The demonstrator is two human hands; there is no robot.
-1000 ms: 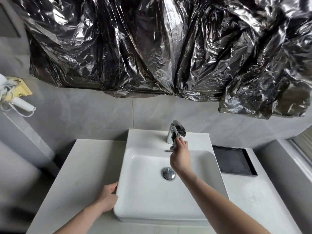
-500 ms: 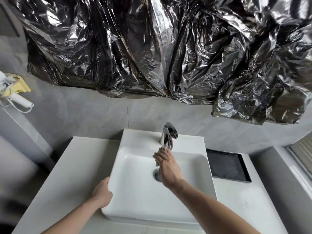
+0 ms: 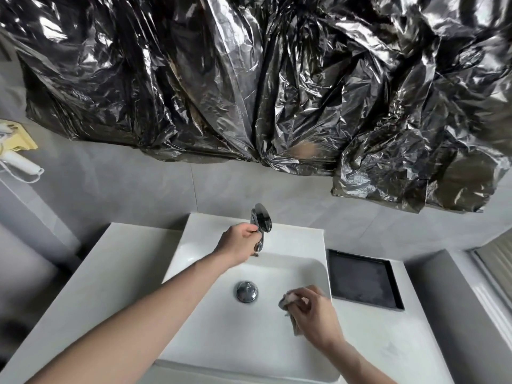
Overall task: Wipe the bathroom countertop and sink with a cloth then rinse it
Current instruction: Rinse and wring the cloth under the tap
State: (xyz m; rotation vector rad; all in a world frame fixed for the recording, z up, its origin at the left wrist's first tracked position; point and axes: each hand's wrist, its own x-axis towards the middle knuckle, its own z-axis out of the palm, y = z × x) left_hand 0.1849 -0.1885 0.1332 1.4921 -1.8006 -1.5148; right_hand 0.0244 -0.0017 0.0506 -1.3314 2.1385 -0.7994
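A white rectangular sink point(image 3: 194, 246) sits on a pale countertop point(image 3: 91, 275), with a chrome drain plug point(image 3: 246, 291) in its basin. At the back stands a chrome faucet point(image 3: 261, 217). My left hand point(image 3: 239, 243) reaches across the basin and its curled fingers grip the faucet's lever. My right hand point(image 3: 314, 314) hovers over the basin's right side and holds a small crumpled grey cloth point(image 3: 288, 299), most of it hidden in the palm. No water stream shows.
A black tray point(image 3: 363, 281) lies on the countertop right of the sink. Crumpled black plastic sheeting point(image 3: 263, 79) covers the wall above. A white hair dryer point(image 3: 19, 162) and a yellow item hang at the far left. A window ledge runs along the right edge.
My left hand left the sink's front-left edge and now grips the faucet lever. My right hand drew back from the faucet to the basin's right side, where the cloth shows in it.
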